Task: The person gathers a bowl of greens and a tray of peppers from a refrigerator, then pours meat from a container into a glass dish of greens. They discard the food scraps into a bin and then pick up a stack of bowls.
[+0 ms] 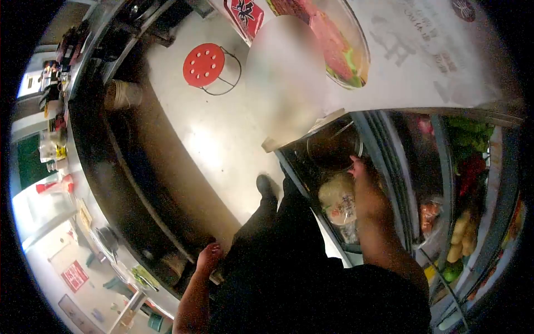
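Note:
My right hand (357, 166) reaches into a shelf unit on the right, its fingers at the rim of a dark round pot (334, 147). Just below the pot lies a clear plastic bag of pale food (337, 197), beside my forearm. What the fingers hold, if anything, is too small to make out. My left hand (209, 257) hangs low at the left, near the edge of a dark lower shelf (161, 222), with its fingers curled; whether it holds something cannot be seen.
A red round stool (204, 65) stands on the pale floor (194, 122). Green vegetables (467, 133), a bag of reddish food (429, 214) and yellowish produce (460, 239) sit on the right shelves. A white bucket (123, 94) is at the upper left. A long counter (89, 195) runs along the left.

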Available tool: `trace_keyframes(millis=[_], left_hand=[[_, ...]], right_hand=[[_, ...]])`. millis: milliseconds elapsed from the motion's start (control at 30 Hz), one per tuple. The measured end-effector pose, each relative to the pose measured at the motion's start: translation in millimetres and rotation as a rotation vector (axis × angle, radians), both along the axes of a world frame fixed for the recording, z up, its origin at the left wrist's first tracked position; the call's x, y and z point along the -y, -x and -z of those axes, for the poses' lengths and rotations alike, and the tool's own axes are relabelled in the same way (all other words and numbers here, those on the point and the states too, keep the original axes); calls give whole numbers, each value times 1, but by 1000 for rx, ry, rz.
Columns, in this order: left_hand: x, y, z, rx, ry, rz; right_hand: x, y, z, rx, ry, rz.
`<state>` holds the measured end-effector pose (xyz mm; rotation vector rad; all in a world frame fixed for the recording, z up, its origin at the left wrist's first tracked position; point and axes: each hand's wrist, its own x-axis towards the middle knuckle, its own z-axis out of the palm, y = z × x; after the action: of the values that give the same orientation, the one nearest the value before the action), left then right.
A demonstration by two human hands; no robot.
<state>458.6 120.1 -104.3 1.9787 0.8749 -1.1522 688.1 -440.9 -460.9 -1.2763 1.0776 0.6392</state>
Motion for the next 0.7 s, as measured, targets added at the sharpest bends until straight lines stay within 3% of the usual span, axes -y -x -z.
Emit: trace_keyframes(millis=[33,100,200,333,400,433,533,700], left_hand=[[0,3,3,0,1,0],[1,6,4,-55,117,-459],[3,11,0,-38,164,-628],[4,-10,-15,-93,99,-418],[4,-22,-27,-59,-67,12],[-7,-5,-14,-64,-68,12],[-37,37,19,33,56,-324],[-46,38,23,64,68,-237]], right_hand=[[-14,-3,-32,112,-95,-32],[-20,-1,-40,133,-105,-10],[-30,3,-46,135,-78,-17],[-41,4,-58,148,68,-71],[-50,6,-65,177,128,-66],[-54,9,-68,191,139,-51],[-64,17,-72,201,157,-13],[-84,80,-71,182,108,194]])
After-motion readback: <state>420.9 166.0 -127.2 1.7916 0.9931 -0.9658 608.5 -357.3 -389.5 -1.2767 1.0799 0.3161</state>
